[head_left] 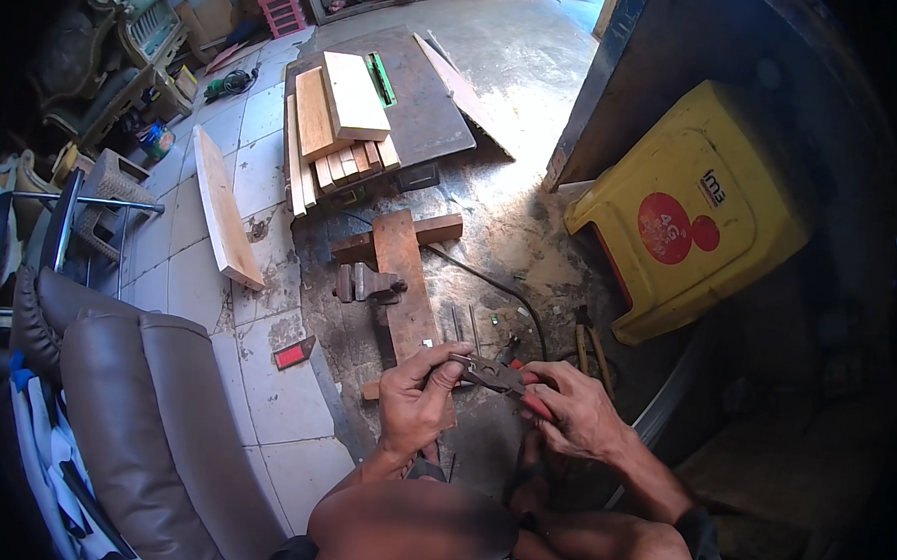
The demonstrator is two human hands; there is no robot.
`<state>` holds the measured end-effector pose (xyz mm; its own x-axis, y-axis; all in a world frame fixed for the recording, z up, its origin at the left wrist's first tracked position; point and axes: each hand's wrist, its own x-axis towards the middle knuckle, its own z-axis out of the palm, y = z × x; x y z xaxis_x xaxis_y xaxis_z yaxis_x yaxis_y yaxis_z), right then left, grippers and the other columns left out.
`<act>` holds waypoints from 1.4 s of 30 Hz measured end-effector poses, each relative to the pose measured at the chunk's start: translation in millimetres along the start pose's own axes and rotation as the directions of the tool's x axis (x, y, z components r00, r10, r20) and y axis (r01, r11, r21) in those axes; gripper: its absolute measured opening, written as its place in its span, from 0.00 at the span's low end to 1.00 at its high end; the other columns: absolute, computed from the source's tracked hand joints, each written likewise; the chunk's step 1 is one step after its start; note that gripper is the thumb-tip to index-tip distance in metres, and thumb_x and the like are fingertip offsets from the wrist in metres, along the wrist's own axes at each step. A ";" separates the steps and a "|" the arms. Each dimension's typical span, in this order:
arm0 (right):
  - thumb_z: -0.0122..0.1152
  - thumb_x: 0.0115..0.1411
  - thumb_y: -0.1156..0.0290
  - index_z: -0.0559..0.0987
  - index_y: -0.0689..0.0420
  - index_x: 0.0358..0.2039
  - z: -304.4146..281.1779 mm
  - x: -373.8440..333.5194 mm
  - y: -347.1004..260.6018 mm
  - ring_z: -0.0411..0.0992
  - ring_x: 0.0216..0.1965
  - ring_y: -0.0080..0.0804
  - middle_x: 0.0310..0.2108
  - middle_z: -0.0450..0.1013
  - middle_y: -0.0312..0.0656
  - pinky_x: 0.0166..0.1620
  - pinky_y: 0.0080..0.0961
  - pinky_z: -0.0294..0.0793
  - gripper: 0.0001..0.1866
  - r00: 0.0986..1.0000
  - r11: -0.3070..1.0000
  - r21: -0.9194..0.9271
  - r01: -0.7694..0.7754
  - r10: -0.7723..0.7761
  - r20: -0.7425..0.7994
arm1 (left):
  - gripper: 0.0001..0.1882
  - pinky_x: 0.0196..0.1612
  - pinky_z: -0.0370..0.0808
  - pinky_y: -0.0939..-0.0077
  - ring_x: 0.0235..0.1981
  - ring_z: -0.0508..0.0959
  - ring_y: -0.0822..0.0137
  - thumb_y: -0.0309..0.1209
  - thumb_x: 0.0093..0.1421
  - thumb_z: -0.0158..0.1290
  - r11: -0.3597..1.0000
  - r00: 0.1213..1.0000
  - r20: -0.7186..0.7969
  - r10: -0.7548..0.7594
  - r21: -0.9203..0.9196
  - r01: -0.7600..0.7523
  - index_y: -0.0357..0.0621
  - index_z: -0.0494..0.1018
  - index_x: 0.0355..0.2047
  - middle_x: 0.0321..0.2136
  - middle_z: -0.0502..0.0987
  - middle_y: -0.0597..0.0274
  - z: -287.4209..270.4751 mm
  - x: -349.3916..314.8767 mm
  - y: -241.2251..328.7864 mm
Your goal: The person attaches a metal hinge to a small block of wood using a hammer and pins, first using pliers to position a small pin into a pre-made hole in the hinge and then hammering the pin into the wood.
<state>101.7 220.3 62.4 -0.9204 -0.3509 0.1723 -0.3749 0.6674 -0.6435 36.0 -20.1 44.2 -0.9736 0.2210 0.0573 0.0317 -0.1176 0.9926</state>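
In front of my knees, my right hand (581, 416) is wrapped round the red handles of a pair of pliers (496, 374), whose dark jaws point left. My left hand (418, 394) is closed, thumb against fingertips, right at the jaw end. Whatever small thing it pinches there is too hidden to name. Just beyond both hands is a narrow brown wooden beam (405, 283), with a metal vise (368, 283) at its left side. A pair of long tan-handled pincers (594, 348) stands to the right of my right hand.
Wooden planks (351, 106) and a green tool (381, 79) lie on a dark low table (430, 119) ahead. A yellow plastic stool (702, 211) is at right, a brown padded seat (133, 406) at left. A board (222, 205) and a red object (293, 353) rest on the tiles.
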 end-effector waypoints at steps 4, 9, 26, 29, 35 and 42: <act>0.72 0.48 0.76 0.80 0.63 0.41 -5.9 3.4 1.5 0.77 0.45 0.50 0.49 0.75 0.53 0.46 0.40 0.79 0.18 0.999 0.998 -0.047 0.038 -0.038 0.007 | 0.11 0.45 0.77 0.81 0.40 0.81 0.74 0.25 0.70 0.58 1.000 1.000 0.010 -0.017 0.017 0.017 0.32 0.82 0.50 0.39 0.85 0.60 -1.5 -1.3 -0.7; 0.71 0.52 0.73 0.81 0.64 0.41 -6.2 2.1 2.0 0.76 0.43 0.50 0.47 0.74 0.53 0.44 0.40 0.79 0.16 1.000 0.998 -0.067 0.017 -0.016 0.025 | 0.12 0.45 0.79 0.80 0.39 0.81 0.74 0.25 0.71 0.57 0.999 1.000 0.014 0.018 0.038 -0.019 0.32 0.82 0.50 0.39 0.85 0.60 0.5 -0.9 -1.6; 0.67 0.56 0.75 0.79 0.62 0.48 46.6 -33.0 47.6 0.74 0.48 0.53 0.48 0.72 0.54 0.52 0.42 0.75 0.18 0.976 0.968 -0.128 -0.217 0.215 -0.023 | 0.11 0.43 0.78 0.80 0.37 0.82 0.76 0.26 0.70 0.57 0.996 0.981 -0.188 -0.042 0.072 0.056 0.33 0.80 0.49 0.38 0.86 0.59 -16.3 8.5 -77.5; 0.67 0.59 0.73 0.79 0.62 0.49 96.7 -81.5 91.7 0.72 0.51 0.56 0.49 0.72 0.55 0.54 0.45 0.73 0.18 0.849 0.840 -0.123 -0.528 0.526 -0.053 | 0.09 0.47 0.79 0.76 0.43 0.85 0.67 0.25 0.69 0.57 0.944 0.941 -0.335 -0.035 0.299 0.141 0.34 0.79 0.47 0.42 0.85 0.52 -35.4 5.9 -116.6; 0.59 0.70 0.64 0.70 0.57 0.67 145.7 -121.9 107.7 0.70 0.58 0.61 0.63 0.67 0.58 0.59 0.55 0.72 0.27 0.832 0.763 -0.335 -0.552 0.532 -0.159 | 0.10 0.63 0.72 0.57 0.60 0.78 0.49 0.26 0.63 0.60 0.706 0.930 -0.270 0.249 0.708 0.016 0.38 0.82 0.45 0.55 0.81 0.49 -54.0 -6.9 -168.5; 0.51 0.64 0.66 0.79 0.49 0.50 229.2 -95.9 47.5 0.68 0.57 0.39 0.56 0.69 0.43 0.58 0.40 0.68 0.16 0.881 0.965 -0.071 0.254 -0.201 0.429 | 0.07 0.59 0.76 0.62 0.57 0.81 0.51 0.25 0.64 0.61 0.823 0.930 -0.340 0.136 0.562 0.085 0.38 0.83 0.41 0.53 0.82 0.49 -60.4 -14.7 -168.6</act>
<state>197.5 135.1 -155.6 -0.6881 -0.7246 -0.0387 -0.6035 0.6011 -0.5239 31.4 -62.1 -130.5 -0.9785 -0.1400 0.1515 0.0699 0.4658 0.8821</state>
